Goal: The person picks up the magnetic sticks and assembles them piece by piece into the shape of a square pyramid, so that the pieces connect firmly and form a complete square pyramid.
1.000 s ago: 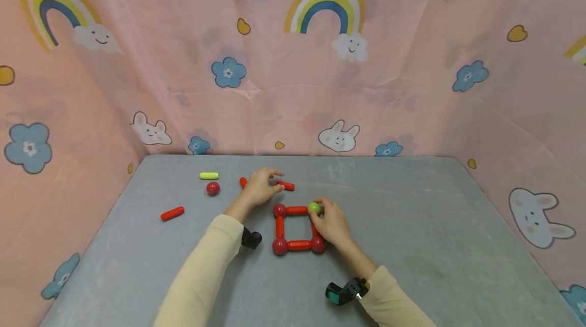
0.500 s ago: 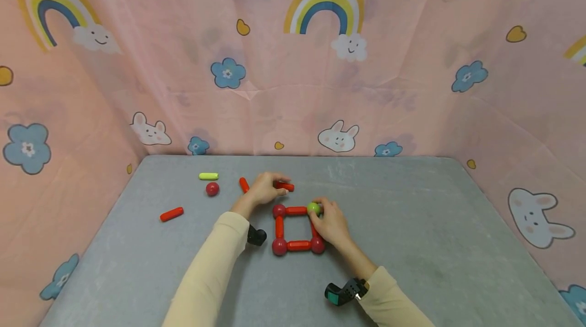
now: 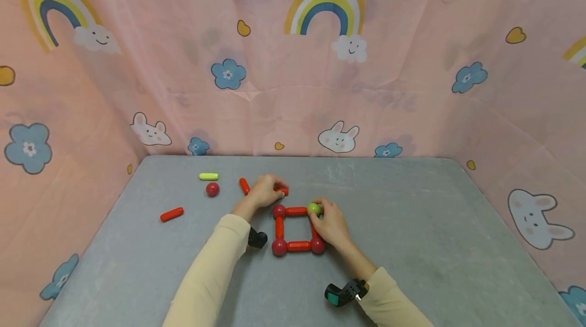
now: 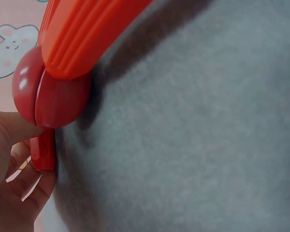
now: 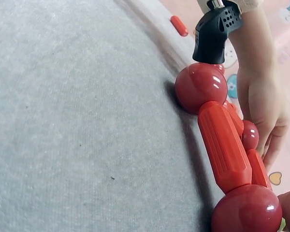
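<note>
The sleeves [image 3: 207,271] are cream, the wrist cameras [image 3: 350,291] black, one teal-patched.

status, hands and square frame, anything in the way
Left grip pinching ribbed red plastic-looking rod. Right grip on glossy green ball, corner of square red ball-and-rod frame. Nothing seen between held rod and frame.

Tabletop booth [image 3: 412,240] (rainbow-print backdrop [image 3: 293,108]).
</note>
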`<action>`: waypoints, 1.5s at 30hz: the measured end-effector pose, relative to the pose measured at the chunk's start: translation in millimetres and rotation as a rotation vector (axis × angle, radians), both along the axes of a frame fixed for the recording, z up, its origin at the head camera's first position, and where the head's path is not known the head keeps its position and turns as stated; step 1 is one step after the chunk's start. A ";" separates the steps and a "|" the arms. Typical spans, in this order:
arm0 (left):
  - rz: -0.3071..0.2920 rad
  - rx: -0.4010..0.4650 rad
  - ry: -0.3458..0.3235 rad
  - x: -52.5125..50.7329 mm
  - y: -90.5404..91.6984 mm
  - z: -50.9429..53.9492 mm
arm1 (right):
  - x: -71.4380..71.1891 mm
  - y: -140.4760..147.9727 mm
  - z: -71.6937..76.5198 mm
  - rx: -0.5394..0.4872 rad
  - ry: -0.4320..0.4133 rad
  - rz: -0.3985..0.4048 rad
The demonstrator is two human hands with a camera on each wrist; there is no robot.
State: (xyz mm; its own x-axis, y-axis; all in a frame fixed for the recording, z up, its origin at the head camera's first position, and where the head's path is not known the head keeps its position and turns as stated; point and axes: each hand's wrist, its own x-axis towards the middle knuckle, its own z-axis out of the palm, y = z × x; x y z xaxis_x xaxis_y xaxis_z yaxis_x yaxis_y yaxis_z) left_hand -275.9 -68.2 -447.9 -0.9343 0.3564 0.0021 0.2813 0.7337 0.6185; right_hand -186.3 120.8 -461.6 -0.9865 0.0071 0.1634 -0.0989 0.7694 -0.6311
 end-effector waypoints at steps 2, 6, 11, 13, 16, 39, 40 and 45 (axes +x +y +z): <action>0.001 -0.006 0.008 0.9 0.0 -0.3 | -0.2 0.1 -0.3 -0.002 0.003 0.001; -0.010 -0.016 0.047 3.0 0.0 0.9 | -0.8 0.4 -1.0 -0.008 0.012 0.014; -0.039 -0.026 0.071 7.3 0.1 6.1 | -1.1 0.8 -2.1 -0.014 0.012 0.018; -0.054 -0.023 0.079 9.7 -0.2 9.2 | -1.1 0.9 -2.2 -0.016 0.010 0.018; -0.071 -0.011 0.083 13.5 -0.7 13.9 | -1.0 1.1 -1.9 -0.017 0.009 0.020; -0.145 0.262 0.035 64.5 -17.2 40.7 | -1.4 0.6 -2.4 -0.004 0.012 0.019; -0.140 0.270 0.028 68.0 -17.9 41.3 | -1.5 0.6 -2.5 -0.003 0.013 0.019; -0.133 0.276 0.024 84.1 -20.5 42.2 | -1.0 0.3 -1.9 0.000 0.013 0.015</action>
